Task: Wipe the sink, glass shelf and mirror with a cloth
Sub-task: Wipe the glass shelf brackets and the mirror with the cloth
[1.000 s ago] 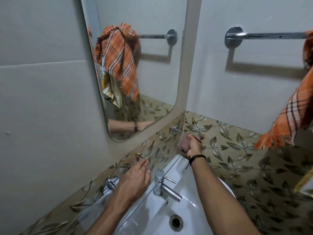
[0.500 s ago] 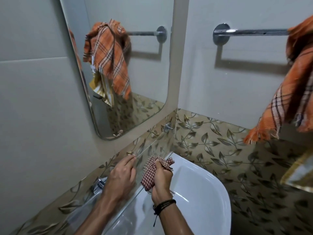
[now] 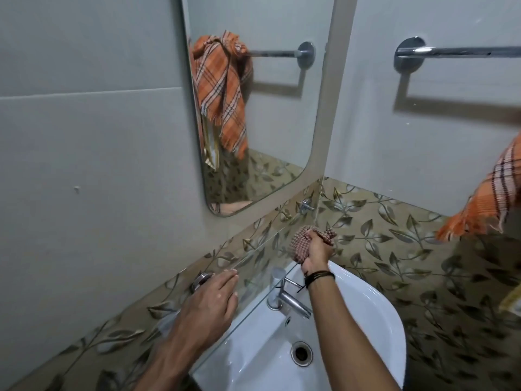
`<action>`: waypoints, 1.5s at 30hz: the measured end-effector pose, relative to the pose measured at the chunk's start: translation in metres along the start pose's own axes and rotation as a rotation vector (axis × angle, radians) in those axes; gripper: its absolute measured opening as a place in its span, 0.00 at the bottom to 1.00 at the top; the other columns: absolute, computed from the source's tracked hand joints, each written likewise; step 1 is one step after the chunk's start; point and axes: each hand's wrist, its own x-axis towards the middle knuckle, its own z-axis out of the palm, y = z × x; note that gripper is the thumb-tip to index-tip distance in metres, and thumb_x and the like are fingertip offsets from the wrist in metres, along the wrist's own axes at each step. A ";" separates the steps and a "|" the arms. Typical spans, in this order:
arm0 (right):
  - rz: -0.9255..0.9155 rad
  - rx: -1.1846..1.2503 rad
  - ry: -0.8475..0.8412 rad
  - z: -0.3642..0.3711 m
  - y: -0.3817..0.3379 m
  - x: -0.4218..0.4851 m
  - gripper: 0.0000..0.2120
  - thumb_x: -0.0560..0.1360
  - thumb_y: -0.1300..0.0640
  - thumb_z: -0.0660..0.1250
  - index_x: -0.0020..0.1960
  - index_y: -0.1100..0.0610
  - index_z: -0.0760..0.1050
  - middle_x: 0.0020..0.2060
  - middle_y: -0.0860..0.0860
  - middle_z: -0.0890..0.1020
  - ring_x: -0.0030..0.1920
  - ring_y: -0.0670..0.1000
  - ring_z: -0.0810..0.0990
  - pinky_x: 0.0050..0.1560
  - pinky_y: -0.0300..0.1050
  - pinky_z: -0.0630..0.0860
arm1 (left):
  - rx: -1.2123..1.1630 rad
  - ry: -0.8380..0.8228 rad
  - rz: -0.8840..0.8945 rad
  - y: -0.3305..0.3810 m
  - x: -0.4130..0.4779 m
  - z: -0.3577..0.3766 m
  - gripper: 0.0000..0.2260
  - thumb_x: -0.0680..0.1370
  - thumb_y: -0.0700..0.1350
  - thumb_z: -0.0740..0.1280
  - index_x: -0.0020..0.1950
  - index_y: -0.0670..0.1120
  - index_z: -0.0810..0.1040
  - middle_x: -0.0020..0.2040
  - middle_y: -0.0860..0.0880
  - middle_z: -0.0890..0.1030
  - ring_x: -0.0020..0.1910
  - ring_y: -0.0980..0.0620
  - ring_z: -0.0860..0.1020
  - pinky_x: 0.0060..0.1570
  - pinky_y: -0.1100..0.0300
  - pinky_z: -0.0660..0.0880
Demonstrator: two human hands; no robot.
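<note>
Since half a second ago, right hand (image 3: 315, 249) has slid its fist-bunched soft, light cloth (image 3: 303, 242) toward frame centre along the fragile glass shelf (image 3: 262, 244), left hand (image 3: 210, 300) spread flat

The right hand (image 3: 317, 249) is closed around a bunched red-and-white checked cloth (image 3: 303, 242), pressing it at the far end of the glass shelf (image 3: 253, 280), near the corner where the two walls meet. A dark cord band circles that wrist. The left hand (image 3: 208, 303) lies flat, fingers together, on the near part of the shelf, just beside a round chrome shelf bracket (image 3: 200, 279). Below the shelf sits the white sink (image 3: 380, 320), with its chrome tap (image 3: 284, 299) and drain (image 3: 301, 353). The mirror (image 3: 259, 108) hangs on the left wall above the shelf and reflects an orange plaid towel (image 3: 485, 204) draped from a chrome towel rail (image 3: 451, 52) on the right wall.
</note>
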 end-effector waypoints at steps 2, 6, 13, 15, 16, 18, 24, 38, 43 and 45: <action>0.048 0.010 -0.034 -0.005 0.023 -0.024 0.07 0.74 0.66 0.72 0.51 0.65 0.76 0.51 0.61 0.83 0.51 0.62 0.83 0.56 0.61 0.81 | -0.012 -0.011 -0.008 0.001 0.002 0.002 0.24 0.79 0.53 0.54 0.66 0.45 0.82 0.66 0.51 0.81 0.64 0.55 0.78 0.67 0.63 0.70; 0.140 0.042 -0.125 -0.022 0.069 -0.078 0.09 0.74 0.64 0.73 0.54 0.64 0.79 0.48 0.61 0.85 0.49 0.62 0.84 0.55 0.62 0.81 | -0.043 -0.013 -0.033 0.003 0.006 0.002 0.27 0.81 0.55 0.51 0.75 0.46 0.74 0.74 0.52 0.73 0.72 0.56 0.71 0.70 0.66 0.58; 0.161 0.046 -0.165 -0.029 0.081 -0.096 0.10 0.74 0.66 0.73 0.55 0.65 0.79 0.49 0.62 0.85 0.48 0.62 0.85 0.47 0.59 0.83 | -0.078 0.002 -0.050 0.001 0.000 0.000 0.22 0.85 0.50 0.56 0.79 0.48 0.67 0.78 0.54 0.67 0.76 0.58 0.64 0.72 0.69 0.54; 0.124 0.036 -0.127 -0.022 0.067 -0.070 0.16 0.73 0.65 0.74 0.59 0.65 0.78 0.52 0.63 0.84 0.48 0.63 0.85 0.42 0.56 0.83 | -0.093 0.014 -0.057 -0.001 -0.002 0.001 0.21 0.85 0.50 0.57 0.78 0.48 0.70 0.77 0.54 0.69 0.75 0.57 0.66 0.73 0.66 0.58; 0.097 0.030 -0.114 -0.018 0.055 -0.057 0.18 0.72 0.65 0.74 0.61 0.65 0.77 0.54 0.63 0.84 0.49 0.63 0.85 0.42 0.56 0.83 | -0.094 0.014 -0.059 -0.002 -0.003 0.002 0.20 0.85 0.49 0.57 0.76 0.47 0.72 0.76 0.53 0.71 0.74 0.57 0.68 0.74 0.64 0.60; 0.046 0.024 -0.062 -0.011 0.035 -0.028 0.18 0.73 0.66 0.73 0.62 0.67 0.76 0.57 0.64 0.83 0.50 0.62 0.84 0.46 0.57 0.83 | -0.077 0.012 -0.053 -0.004 -0.004 0.004 0.19 0.83 0.48 0.60 0.71 0.44 0.78 0.71 0.50 0.77 0.70 0.54 0.74 0.72 0.61 0.66; -0.024 0.026 0.007 -0.008 0.030 -0.026 0.05 0.74 0.67 0.72 0.50 0.64 0.79 0.51 0.62 0.83 0.41 0.57 0.83 0.37 0.50 0.82 | -0.039 0.072 -0.024 -0.001 -0.003 0.005 0.12 0.76 0.40 0.71 0.58 0.42 0.85 0.59 0.49 0.84 0.56 0.52 0.83 0.58 0.58 0.79; 0.115 -0.007 -0.137 -0.031 0.079 -0.115 0.08 0.76 0.66 0.71 0.54 0.64 0.78 0.49 0.61 0.85 0.46 0.60 0.85 0.39 0.50 0.82 | -0.006 0.079 -0.040 -0.002 -0.006 0.008 0.16 0.80 0.41 0.65 0.68 0.41 0.80 0.67 0.47 0.80 0.65 0.51 0.78 0.67 0.58 0.73; 0.030 0.003 -0.050 -0.011 0.023 -0.052 0.16 0.76 0.67 0.71 0.62 0.68 0.75 0.55 0.61 0.82 0.46 0.59 0.83 0.51 0.57 0.81 | 0.027 0.105 -0.036 0.001 -0.006 0.004 0.15 0.79 0.41 0.65 0.63 0.42 0.83 0.63 0.48 0.83 0.60 0.50 0.81 0.61 0.56 0.77; 0.027 -0.013 -0.050 -0.011 0.011 -0.038 0.15 0.76 0.67 0.70 0.62 0.67 0.75 0.58 0.62 0.81 0.48 0.60 0.82 0.56 0.58 0.80 | 0.033 0.113 -0.042 0.004 -0.007 0.000 0.15 0.78 0.43 0.64 0.62 0.43 0.83 0.61 0.48 0.83 0.58 0.50 0.82 0.58 0.55 0.79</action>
